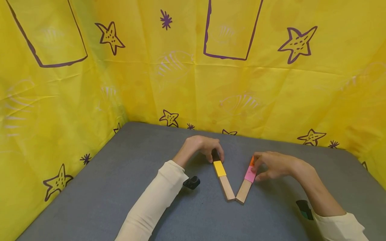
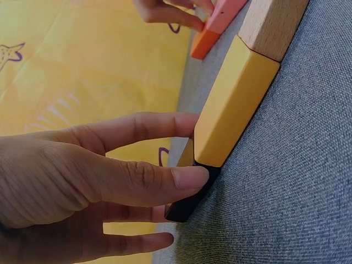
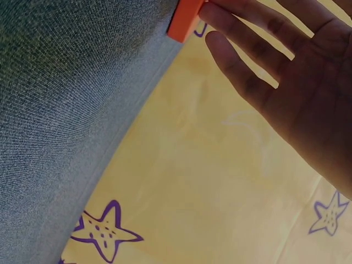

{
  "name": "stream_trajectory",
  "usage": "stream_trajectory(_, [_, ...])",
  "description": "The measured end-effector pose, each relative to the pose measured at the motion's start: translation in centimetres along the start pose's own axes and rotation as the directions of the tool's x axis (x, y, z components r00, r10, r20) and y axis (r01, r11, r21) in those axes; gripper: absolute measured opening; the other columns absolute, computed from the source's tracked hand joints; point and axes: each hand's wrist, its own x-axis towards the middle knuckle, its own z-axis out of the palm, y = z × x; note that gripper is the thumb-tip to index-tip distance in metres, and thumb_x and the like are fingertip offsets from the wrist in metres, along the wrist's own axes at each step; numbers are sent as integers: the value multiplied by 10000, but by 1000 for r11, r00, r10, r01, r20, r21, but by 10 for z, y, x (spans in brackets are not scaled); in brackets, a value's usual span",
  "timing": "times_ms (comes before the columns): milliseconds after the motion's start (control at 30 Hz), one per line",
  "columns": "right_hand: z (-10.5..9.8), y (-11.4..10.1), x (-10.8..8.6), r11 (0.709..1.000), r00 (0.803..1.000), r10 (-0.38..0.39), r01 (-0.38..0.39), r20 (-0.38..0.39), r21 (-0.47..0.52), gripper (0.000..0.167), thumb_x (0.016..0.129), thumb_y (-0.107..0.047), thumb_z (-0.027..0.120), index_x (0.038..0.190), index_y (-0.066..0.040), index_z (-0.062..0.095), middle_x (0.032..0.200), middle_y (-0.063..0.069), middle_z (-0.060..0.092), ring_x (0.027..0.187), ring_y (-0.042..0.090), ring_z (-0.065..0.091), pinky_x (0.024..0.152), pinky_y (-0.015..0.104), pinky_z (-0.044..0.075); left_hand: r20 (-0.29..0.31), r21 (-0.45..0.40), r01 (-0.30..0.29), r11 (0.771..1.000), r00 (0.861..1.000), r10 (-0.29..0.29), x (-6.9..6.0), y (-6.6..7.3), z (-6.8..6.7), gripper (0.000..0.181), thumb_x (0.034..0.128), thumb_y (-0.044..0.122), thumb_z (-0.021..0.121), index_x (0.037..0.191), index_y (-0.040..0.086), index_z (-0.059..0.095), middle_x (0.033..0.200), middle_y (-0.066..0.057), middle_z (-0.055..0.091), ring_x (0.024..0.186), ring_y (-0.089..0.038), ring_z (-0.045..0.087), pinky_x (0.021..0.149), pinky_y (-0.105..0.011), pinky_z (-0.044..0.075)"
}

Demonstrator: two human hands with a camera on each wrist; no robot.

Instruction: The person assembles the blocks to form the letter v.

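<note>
Wooden blocks lie end to end on the grey surface in two slanting rows that meet near me in a V. In the left row are a black block (image 2: 190, 206), a yellow block (image 1: 219, 168) and a bare-wood block (image 1: 227, 188). My left hand (image 1: 205, 147) pinches the black block, its thumb near the seam with the yellow one. An orange block (image 3: 186, 19), a pink block (image 1: 249, 175) and another bare-wood block (image 1: 243, 191) form the right row. My right hand (image 1: 274, 164) holds the pink block by thumb and finger, with other fingers by the orange one.
Yellow cloth (image 1: 193, 83) printed with starfish and fish outlines walls off the back and sides of the grey table (image 1: 99, 197). Dark wrist devices (image 1: 191, 182) show beside the forearms.
</note>
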Motion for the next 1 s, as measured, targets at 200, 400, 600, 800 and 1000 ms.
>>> stream_trajectory(200, [1,0,0,1000,1000,-5,5,1,4,213,852,-321,857,1020,-191,838,1048,-72,642,956,130,626,849,367,536,4,4,11,1000,1000,-11,0,1,0,402,946,50,760,1290,257,747,1373,-52,590,1266,-218,495,1088,-324,432])
stream_trajectory(400, [0,0,0,1000,1000,-7,7,5,5,215,854,-315,855,1025,-187,837,1046,-71,642,954,140,631,838,356,531,9,-3,0,1000,1000,0,0,2,-1,395,947,41,756,1290,235,742,1380,-54,595,1259,-212,499,1100,-334,431])
stream_trajectory(600, [0,0,0,1000,1000,3,-3,1,0,202,853,-320,856,1018,-205,837,1059,-75,642,966,126,624,856,375,531,8,1,-7,1000,1000,7,0,1,-1,406,944,45,761,1303,234,730,1398,-54,594,1250,-186,498,1098,-323,434])
stream_trajectory(800, [0,0,0,1000,1000,4,-4,3,-2,216,851,-329,857,1021,-198,837,1056,-74,642,963,127,625,858,379,535,6,8,5,1000,1000,-5,-1,1,-1,397,948,56,759,1295,247,734,1386,-64,573,1275,-224,481,1075,-325,422])
stream_trajectory(1000, [0,1,0,1000,1000,5,-5,3,4,217,853,-333,855,1026,-202,835,1060,-76,639,965,123,619,858,377,533,2,-3,6,1000,1000,-6,0,1,-1,388,946,45,758,1284,237,743,1374,-65,583,1274,-225,492,1097,-332,423])
